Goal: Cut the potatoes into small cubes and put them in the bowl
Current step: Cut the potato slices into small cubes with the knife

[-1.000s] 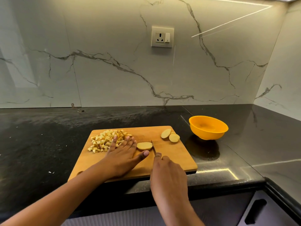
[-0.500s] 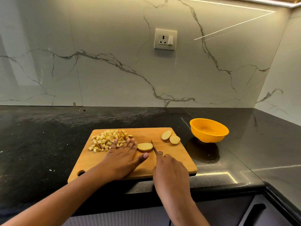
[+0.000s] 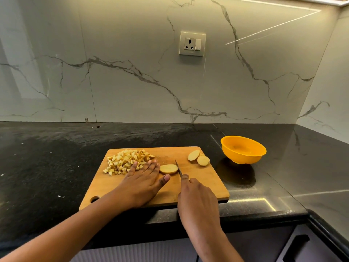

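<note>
Already risky: grips the knife [image 3: 178, 170] in the right hand [image 3: 198, 197], fingers curled round the handle, blade on edge right beside the oval potato slice [image 3: 168, 169] in the middle of the board. Lays the left hand [image 3: 140, 183] flat and spread on the wooden cutting board [image 3: 204, 186], fingertips at the edge of the cube pile [image 3: 126, 160], thumb angled out toward the blade and just short of it. Pins nothing firmly, judging by that flat palm, so may let the slice skid on its moist cut face and send the edge toward thumb or index tip. May also push cubes off the board's left rim with a careless sweep.

Leaves two spare slices [image 3: 203, 160], pale flesh ringed with thin tan skin, near the far right corner. Shows small, uneven, pale-yellow cubes, some with brown skin. Shows too a smooth board with rounded corners and a hang hole at near left. Has a glossy round orange bowl [image 3: 241, 157], apparently empty, standing apart to the right on the dark, polished, speckled stone tabletop [image 3: 47, 157].
</note>
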A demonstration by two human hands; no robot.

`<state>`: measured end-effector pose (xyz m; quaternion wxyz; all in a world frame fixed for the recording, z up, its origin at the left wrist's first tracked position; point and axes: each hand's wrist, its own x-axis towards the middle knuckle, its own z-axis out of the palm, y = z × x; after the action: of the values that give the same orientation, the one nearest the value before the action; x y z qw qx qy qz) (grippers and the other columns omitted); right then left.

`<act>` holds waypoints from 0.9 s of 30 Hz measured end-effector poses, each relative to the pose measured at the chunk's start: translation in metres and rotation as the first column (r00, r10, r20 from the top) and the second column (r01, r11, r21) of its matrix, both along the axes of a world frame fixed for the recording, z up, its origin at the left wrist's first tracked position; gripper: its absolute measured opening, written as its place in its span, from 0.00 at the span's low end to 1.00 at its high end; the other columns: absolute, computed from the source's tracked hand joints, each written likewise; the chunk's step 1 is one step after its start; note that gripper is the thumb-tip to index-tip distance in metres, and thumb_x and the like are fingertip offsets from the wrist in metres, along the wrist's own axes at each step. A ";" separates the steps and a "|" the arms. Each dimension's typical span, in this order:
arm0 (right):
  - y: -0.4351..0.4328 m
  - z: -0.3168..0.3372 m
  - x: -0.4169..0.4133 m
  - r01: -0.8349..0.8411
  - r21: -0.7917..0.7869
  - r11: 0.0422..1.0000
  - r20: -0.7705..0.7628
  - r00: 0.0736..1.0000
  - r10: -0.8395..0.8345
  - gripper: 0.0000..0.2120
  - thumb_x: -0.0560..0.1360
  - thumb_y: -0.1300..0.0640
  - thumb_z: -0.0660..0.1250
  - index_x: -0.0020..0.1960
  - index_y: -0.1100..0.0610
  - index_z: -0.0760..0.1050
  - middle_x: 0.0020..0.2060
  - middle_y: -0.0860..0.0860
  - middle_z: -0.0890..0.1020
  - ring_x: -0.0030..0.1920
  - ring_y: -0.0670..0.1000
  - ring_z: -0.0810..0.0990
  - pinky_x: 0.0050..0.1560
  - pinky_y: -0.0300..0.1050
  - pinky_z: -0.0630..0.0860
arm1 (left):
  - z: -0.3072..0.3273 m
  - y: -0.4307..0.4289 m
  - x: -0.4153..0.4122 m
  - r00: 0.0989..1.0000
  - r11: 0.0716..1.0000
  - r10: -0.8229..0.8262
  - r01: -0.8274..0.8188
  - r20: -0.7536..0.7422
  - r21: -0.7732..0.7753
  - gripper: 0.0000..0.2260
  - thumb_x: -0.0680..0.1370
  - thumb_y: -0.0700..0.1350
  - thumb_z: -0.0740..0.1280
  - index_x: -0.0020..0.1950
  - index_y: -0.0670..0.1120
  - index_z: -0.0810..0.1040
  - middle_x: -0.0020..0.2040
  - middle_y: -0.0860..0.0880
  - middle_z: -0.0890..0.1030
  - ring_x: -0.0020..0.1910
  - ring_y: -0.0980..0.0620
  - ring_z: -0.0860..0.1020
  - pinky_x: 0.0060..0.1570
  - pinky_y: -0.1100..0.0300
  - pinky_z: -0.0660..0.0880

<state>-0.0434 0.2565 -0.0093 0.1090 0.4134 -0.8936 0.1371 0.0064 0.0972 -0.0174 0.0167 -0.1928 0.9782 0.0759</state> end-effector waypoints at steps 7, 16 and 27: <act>0.015 -0.004 -0.018 0.078 -0.033 0.996 -0.011 0.997 -0.079 0.24 0.82 0.56 0.52 0.77 0.55 0.52 0.61 0.49 0.73 0.55 0.48 0.76 0.46 0.39 0.70 | 0.012 -0.029 0.011 0.943 0.941 -0.332 0.332 -0.014 0.061 0.42 0.63 0.78 0.33 0.73 0.60 0.34 0.72 0.63 0.31 0.68 0.70 0.30 0.69 0.66 0.32; 0.020 0.000 -0.008 0.018 -0.083 0.996 0.001 1.000 -0.018 0.24 0.82 0.51 0.49 0.77 0.50 0.49 0.58 0.46 0.73 0.51 0.46 0.75 0.42 0.37 0.67 | 0.027 -0.067 0.008 0.785 0.789 -0.613 0.614 0.094 0.019 0.38 0.70 0.74 0.42 0.75 0.59 0.39 0.74 0.67 0.37 0.72 0.67 0.36 0.66 0.71 0.29; 0.006 0.007 0.002 -0.036 -0.039 0.999 0.022 0.999 0.037 0.25 0.82 0.50 0.50 0.77 0.49 0.48 0.58 0.47 0.72 0.51 0.47 0.76 0.41 0.37 0.67 | 0.018 -0.080 0.001 0.773 0.781 -0.623 0.622 0.118 0.050 0.35 0.71 0.73 0.47 0.74 0.65 0.37 0.74 0.68 0.38 0.73 0.66 0.37 0.68 0.66 0.32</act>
<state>-0.0415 0.2621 -0.0027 0.1043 0.4258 -0.8842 0.1611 0.0075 0.0169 0.0003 0.1045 0.1371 0.9833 0.0576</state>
